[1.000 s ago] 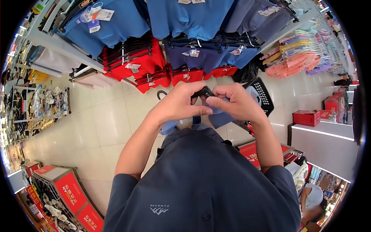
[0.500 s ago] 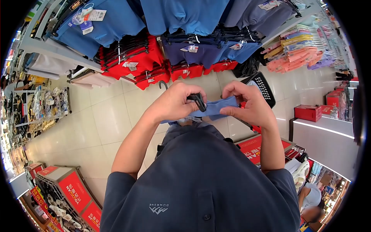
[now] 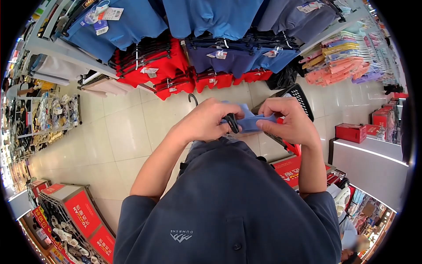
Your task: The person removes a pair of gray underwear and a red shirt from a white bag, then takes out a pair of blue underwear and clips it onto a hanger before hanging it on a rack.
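Fingers of my left hand (image 3: 205, 119) are wrapped round a black hanger (image 3: 231, 123), whose hook rises above the knuckles. A light blue garment (image 3: 249, 122) stretches between my two hands at chest height. My right hand (image 3: 291, 121) pinches the garment's right part between thumb and fingers. The clip end of the hanger shows beside my left fingertips, close to the cloth. The garment's lower part is hidden behind my hands and shirt.
Racks of blue shorts (image 3: 211, 17) and red garments (image 3: 151, 66) stand ahead. A black basket (image 3: 301, 101) with a red handle is beyond my right hand. Red boxes (image 3: 350, 132) sit at the right, a shoe rack (image 3: 66, 235) at the lower left. Another person (image 3: 350, 237) is at the lower right.
First my hands were close together at the black hanger; they then moved apart, with the blue garment stretched between them. Since the middle frame, the cloth has risen between my hands.
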Motion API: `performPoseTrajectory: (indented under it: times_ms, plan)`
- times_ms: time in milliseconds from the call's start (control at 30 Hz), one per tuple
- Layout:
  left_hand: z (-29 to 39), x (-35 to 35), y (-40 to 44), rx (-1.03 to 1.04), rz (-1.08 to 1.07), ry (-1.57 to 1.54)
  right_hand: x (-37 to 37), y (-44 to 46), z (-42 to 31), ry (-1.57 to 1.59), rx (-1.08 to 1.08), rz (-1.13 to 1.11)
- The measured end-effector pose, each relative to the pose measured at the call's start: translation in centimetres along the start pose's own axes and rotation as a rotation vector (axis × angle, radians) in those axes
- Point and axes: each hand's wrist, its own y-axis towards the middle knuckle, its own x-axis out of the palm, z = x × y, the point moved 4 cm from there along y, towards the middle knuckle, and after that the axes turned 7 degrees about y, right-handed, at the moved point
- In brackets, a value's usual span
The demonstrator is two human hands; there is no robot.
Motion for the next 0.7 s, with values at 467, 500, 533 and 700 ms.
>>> performPoseTrajectory:
  times_ms: [467, 500, 533, 700]
  plan:
    - [2.3, 2.4, 3.1, -0.053, 0.029, -0.067, -3.9, -3.5, 2.0, 0.318, 0.013, 0.210]
    - [2.4, 2.6, 3.2, -0.069, 0.036, -0.090, -4.2, -3.7, 2.6, 0.413, 0.013, 0.251]
    - [2.6, 2.9, 3.5, -0.074, 0.037, -0.086, -4.3, -3.7, 3.3, 0.417, 0.010, 0.248]
    - [2.7, 4.3, 4.5, -0.095, 0.066, -0.143, -4.0, -4.1, 7.8, 0.294, 0.060, 0.307]
